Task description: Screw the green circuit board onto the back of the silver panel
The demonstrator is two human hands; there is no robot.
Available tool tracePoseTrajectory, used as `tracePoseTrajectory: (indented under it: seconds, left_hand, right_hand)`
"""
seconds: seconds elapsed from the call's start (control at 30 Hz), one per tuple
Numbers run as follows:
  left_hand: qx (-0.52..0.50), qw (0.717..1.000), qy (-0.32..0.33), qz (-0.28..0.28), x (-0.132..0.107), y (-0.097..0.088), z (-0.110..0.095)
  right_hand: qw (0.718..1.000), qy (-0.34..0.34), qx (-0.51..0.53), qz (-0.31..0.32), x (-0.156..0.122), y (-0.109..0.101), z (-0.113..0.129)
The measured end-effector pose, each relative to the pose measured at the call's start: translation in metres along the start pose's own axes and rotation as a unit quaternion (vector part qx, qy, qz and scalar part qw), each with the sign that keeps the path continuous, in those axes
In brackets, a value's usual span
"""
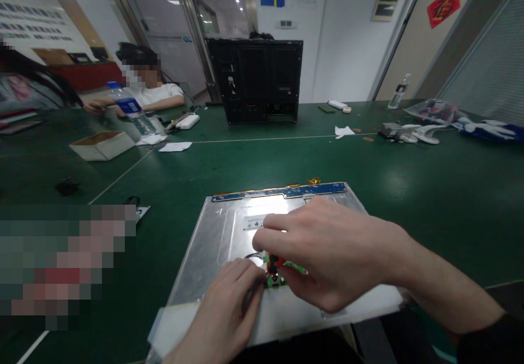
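A flat metal panel [204, 260], like the back of a display screen, lies in front of me with its near edge close to my body. Along its far edge runs a narrow blue circuit strip [278, 191]. My right hand [327, 249] is closed round a red and black screwdriver [273, 264], held upright over a small green circuit board [277, 283]; its tip is hard to see. Beside it, my left hand [233, 293] rests on the panel, fingers bent and pressed together at the board's left end. Whatever its fingertips pinch is hidden.
On the green table [409, 189] stand a black monitor-like casing [257, 80], an open cardboard box [102, 145] and a water bottle [131, 107]. Gloves [426, 133] lie at the right. A person [151, 88] sits across at the left, another [28, 88] nearer.
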State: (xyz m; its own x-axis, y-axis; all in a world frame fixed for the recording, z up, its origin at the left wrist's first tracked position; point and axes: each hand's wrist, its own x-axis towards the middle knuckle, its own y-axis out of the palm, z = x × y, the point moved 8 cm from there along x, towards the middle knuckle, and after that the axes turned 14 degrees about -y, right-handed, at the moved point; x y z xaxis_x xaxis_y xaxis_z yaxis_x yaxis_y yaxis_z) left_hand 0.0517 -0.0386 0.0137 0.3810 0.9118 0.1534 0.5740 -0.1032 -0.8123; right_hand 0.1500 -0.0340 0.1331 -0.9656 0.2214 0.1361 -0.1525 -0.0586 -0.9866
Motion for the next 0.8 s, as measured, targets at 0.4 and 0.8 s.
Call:
tracePoseTrajectory:
  seconds: [0.4,0.8]
  left_hand:
    - [0.005,1.0,0.007,-0.009,-0.0036,0.0035,0.0047]
    - [0.007,1.0,0.006,-0.001,-0.0007,0.001,-0.0005]
  right_hand:
    - [1.0,0.001,-0.029,0.002,0.0027,0.0023,-0.0036]
    - [1.0,-0.001,-0.017,-0.004,0.0005,0.0,-0.0014]
